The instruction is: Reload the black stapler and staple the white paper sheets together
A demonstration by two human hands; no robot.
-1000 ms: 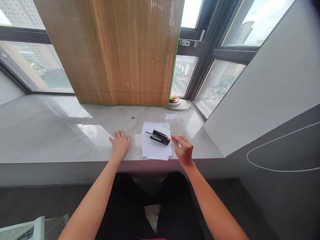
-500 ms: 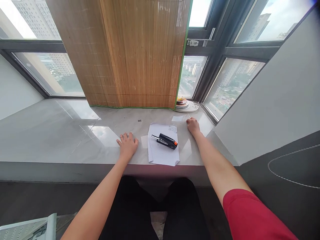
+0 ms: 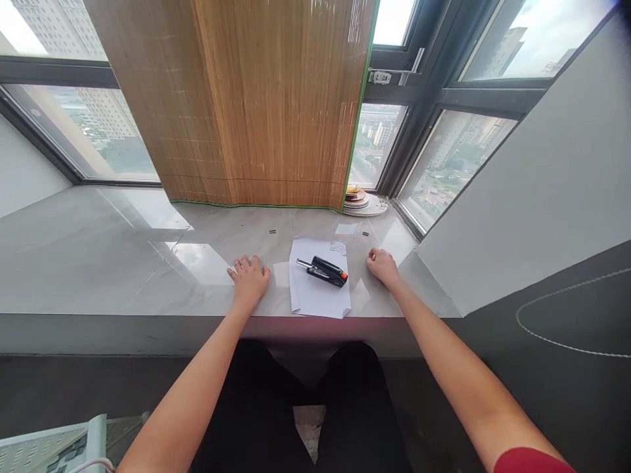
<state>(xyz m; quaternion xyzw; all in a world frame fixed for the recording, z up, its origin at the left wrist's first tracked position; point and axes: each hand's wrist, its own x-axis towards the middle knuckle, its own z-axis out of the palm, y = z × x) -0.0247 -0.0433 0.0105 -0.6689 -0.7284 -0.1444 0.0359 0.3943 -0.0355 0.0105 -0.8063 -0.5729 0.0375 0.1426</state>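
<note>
My left hand lies flat on the pale windowsill, fingers spread, holding nothing. To its right is a sheet of white folded paper with a small printed patch in its upper right corner. On the paper rests a black stapler with an orange end; a silver metal part sticks out at its left. My right hand is on the sill right of the paper, its fingers curled in, with nothing visible in them. Just beyond it lies a small dark strip, perhaps staples. A similar small strip lies beyond the paper.
A bamboo blind with green edging hangs down to the back of the sill. Stacked plates stand in the right corner by the window. A white perforated chair or rack is at the lower left. A white wall slopes along the right.
My right hand has drawn back toward me, and the small dark strip beyond it now shows. My left hand stays flat on the sill. The view has shifted slightly.
</note>
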